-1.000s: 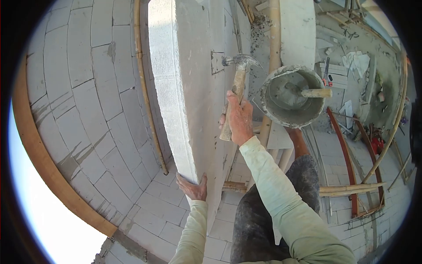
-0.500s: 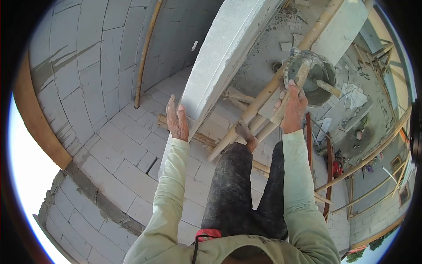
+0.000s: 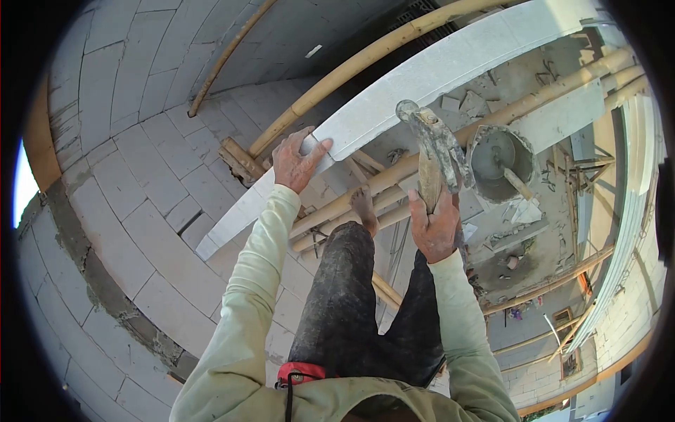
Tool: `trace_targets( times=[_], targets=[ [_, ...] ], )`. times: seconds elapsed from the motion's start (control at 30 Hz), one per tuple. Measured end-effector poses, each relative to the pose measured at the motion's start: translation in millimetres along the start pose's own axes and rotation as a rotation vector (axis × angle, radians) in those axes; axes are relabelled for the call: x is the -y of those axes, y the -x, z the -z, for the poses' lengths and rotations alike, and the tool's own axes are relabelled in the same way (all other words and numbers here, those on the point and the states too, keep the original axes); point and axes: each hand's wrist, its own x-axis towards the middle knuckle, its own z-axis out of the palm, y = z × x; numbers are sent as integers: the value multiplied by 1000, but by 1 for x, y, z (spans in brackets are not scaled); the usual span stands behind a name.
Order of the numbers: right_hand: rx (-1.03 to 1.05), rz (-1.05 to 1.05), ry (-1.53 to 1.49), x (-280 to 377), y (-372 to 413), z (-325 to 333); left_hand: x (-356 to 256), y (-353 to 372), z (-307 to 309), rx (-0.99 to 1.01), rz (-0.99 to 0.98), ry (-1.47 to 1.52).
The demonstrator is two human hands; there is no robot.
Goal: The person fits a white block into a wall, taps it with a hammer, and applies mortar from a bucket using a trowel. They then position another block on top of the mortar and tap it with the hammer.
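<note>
My left hand (image 3: 299,160) rests on a long pale block wall top (image 3: 422,77), fingers apart, near a joint between two blocks. In my right hand (image 3: 437,221) is the wooden handle of a hammer (image 3: 439,144), its mortar-crusted head raised above the hand. Just right of the hammer stands a round bucket (image 3: 500,165) of grey mortar or murky water, with a wooden handle sticking out of it.
Bamboo poles (image 3: 365,60) run diagonally behind the wall top and under my bare foot (image 3: 363,209). A pale board (image 3: 559,116) lies on the scaffold at the right. Block walls (image 3: 119,77) rise at the left; rubble covers the floor below.
The view has turned, showing more of the wall top. My left hand now lies on it near a joint. The hammer has swung away from the bucket and its head now shows clearly.
</note>
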Motion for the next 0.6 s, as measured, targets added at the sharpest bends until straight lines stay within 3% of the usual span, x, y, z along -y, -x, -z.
trace_targets(
  times=[0.13, 0.23, 0.33, 0.4, 0.43, 0.6],
  targets=[
    [186, 99, 19, 23, -16, -10, -2, -1, 5, 47, 28, -9],
    [182, 264, 78, 37, -24, -19, 0, -2, 2, 0, -8, -14],
    [184, 128, 14, 34, -30, -33, -6, 3, 6, -29, 19, -59],
    [349, -26, 343, 12, -35, -38, -2, 2, 2, -38, -15, -46],
    [369, -14, 343, 8, -36, -36, -1, 3, 0, -49, 5, -40],
    [183, 8, 197, 16, -25, -36, 4, 6, -4, -63, -23, 12]
  ],
)
